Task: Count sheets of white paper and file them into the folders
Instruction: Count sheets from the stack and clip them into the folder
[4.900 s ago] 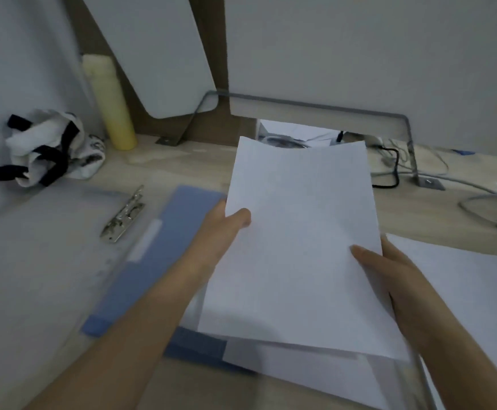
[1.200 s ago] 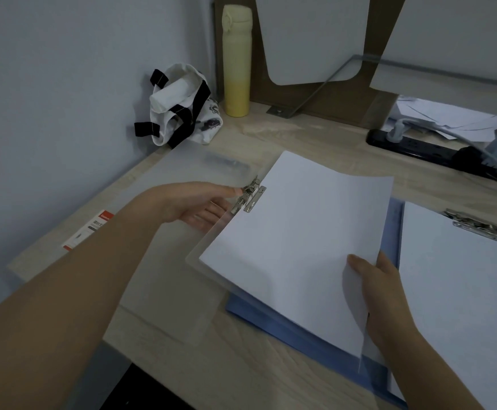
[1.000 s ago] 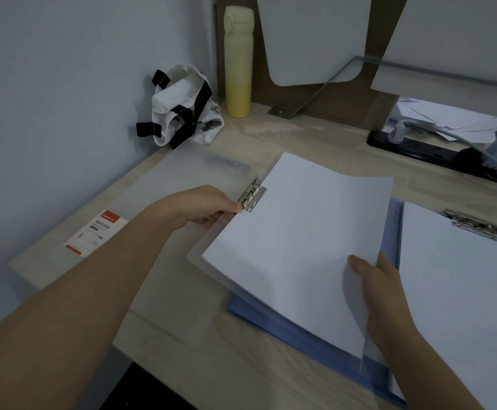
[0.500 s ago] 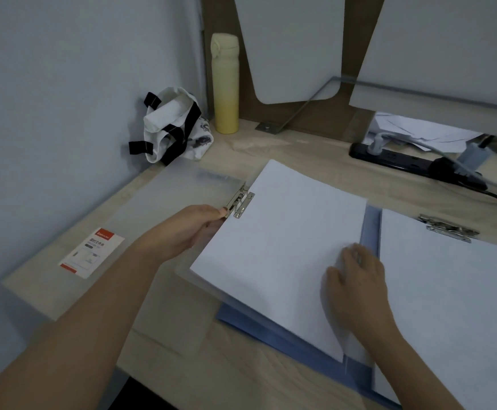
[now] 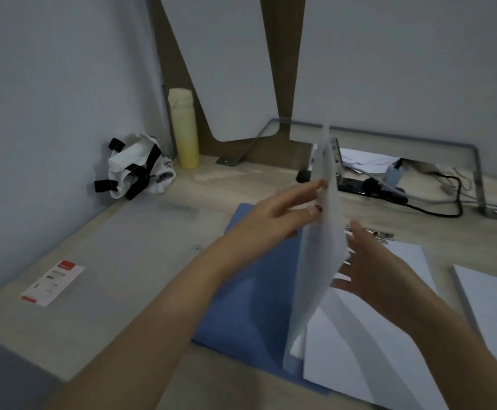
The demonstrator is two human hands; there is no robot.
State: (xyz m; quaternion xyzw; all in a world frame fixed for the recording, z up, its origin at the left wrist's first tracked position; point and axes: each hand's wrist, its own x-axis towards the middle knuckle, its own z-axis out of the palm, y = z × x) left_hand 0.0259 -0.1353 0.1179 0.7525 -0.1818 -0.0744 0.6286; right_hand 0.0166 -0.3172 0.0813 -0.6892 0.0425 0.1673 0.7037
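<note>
A clear folder leaf carrying white paper (image 5: pixel 318 261) stands nearly upright, edge-on to me, with its metal clip (image 5: pixel 336 161) at the top. My left hand (image 5: pixel 277 220) pinches its left face near the top edge. Spread flat against its right face is my right hand (image 5: pixel 380 276). The folder's other clear cover (image 5: pixel 140 247) lies flat on the desk to the left, with a red-and-white label (image 5: pixel 53 282). An open blue folder (image 5: pixel 250 291) lies under the leaf. On its right half, white sheets (image 5: pixel 368 350) sit under a second clip (image 5: pixel 371 233).
A stack of white paper (image 5: pixel 496 309) lies at the far right. A yellow bottle (image 5: pixel 183 131) and a white bag with black straps (image 5: pixel 134 168) stand at the back left by the wall. A black power strip with cables (image 5: pixel 389 192) lies behind, beside a metal bracket (image 5: pixel 478 179).
The clear leaf with the paper lay flat on the blue folder; now it is swung up on edge. My left hand rose with it and my right hand came off the sheet's top.
</note>
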